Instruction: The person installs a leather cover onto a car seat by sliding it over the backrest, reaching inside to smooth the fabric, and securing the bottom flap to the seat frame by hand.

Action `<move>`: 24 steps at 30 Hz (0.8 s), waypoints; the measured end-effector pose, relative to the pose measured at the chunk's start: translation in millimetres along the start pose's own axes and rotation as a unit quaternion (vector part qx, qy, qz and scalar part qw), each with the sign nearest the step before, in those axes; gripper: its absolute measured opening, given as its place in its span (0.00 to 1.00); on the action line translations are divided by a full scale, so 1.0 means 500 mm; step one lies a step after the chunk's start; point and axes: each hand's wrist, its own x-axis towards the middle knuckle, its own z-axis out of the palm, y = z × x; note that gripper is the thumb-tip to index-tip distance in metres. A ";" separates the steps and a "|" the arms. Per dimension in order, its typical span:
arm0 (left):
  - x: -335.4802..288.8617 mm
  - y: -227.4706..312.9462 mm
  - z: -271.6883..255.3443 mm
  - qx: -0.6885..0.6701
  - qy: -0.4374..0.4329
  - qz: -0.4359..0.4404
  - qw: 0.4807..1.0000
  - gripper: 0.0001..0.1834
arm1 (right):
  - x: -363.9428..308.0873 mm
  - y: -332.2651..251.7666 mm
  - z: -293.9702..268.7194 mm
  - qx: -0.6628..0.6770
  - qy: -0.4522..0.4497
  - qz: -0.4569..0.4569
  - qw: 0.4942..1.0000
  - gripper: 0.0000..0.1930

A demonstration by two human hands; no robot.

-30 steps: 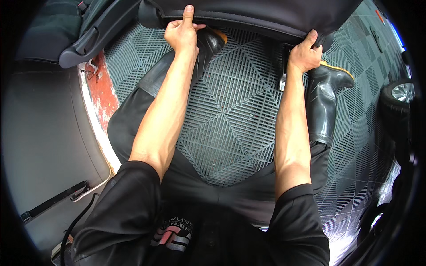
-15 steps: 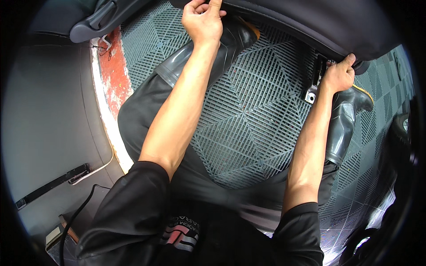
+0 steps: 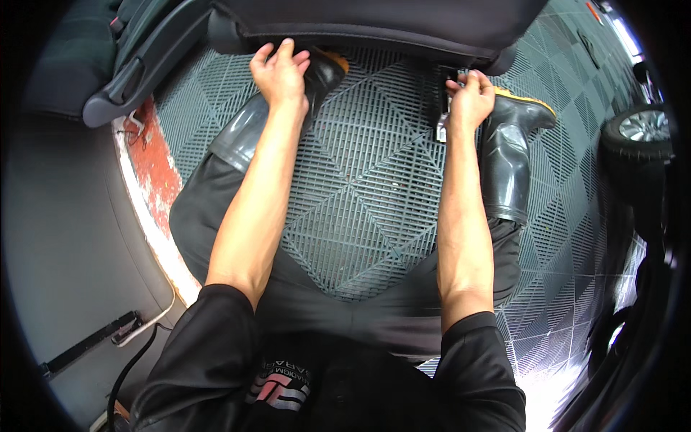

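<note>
A black leather car seat (image 3: 389,21) with a stitched seam lies across the far side, its lower edge facing me. My left hand (image 3: 279,78) is at that edge on the left, fingers loosely spread, with nothing visible in them. Whether its fingertips touch the edge I cannot tell. At the edge's right end, my right hand (image 3: 471,104) has its thumb and fingers drawn together; what they hold, if anything, is hidden. Just left of it, a metal seat rail (image 3: 441,128) juts out from beneath the seat.
Black rubber boots (image 3: 504,165) on my feet flank the grey slatted floor mat (image 3: 360,187). A second black seat part with a plastic side trim (image 3: 133,83) stands far left. Grey panel (image 3: 65,230), red-painted strip (image 3: 151,151) and black cable (image 3: 126,374) lie left. A wheel (image 3: 640,129) stands right.
The whole view has shifted, so the seat sits lower and further left. My left hand's fingers have spread from the seat edge. My right hand stays at the edge's right end.
</note>
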 end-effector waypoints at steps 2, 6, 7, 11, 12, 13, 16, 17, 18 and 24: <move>-0.005 0.017 0.000 0.011 0.001 -0.018 1.000 0.30 | -0.009 -0.027 0.009 -0.011 -0.056 0.003 0.998 0.11; 0.000 0.070 -0.059 0.158 -0.077 -0.124 0.977 0.39 | -0.032 -0.024 0.014 -0.077 -0.122 -0.002 0.990 0.24; -0.005 0.092 -0.071 0.185 -0.078 -0.145 0.969 0.40 | -0.028 -0.023 0.002 -0.085 -0.138 0.016 0.987 0.27; -0.009 0.259 -0.106 0.227 -0.121 -0.104 0.961 0.33 | -0.022 -0.033 -0.054 -0.098 -0.135 0.068 0.984 0.30; -0.010 0.314 -0.133 0.236 -0.132 -0.082 0.959 0.31 | -0.028 -0.056 -0.054 -0.128 -0.126 0.065 0.982 0.28; -0.011 0.364 -0.142 0.239 -0.151 -0.065 0.957 0.28 | -0.010 -0.078 -0.074 -0.137 -0.138 0.068 0.979 0.28; 0.006 0.543 -0.133 0.329 -0.177 0.008 0.928 0.25 | 0.015 -0.170 -0.092 -0.131 -0.127 0.019 0.983 0.25; 0.017 0.599 -0.108 0.354 -0.170 0.048 0.919 0.24 | 0.047 -0.197 -0.103 -0.114 -0.140 -0.025 0.983 0.25; 0.035 0.662 -0.097 0.390 -0.149 0.086 0.905 0.24 | 0.049 -0.222 -0.089 -0.129 -0.146 -0.022 0.981 0.25; 0.171 0.755 0.131 0.418 -0.111 0.194 0.881 0.31 | 0.186 -0.379 -0.064 -0.216 -0.157 -0.167 0.949 0.33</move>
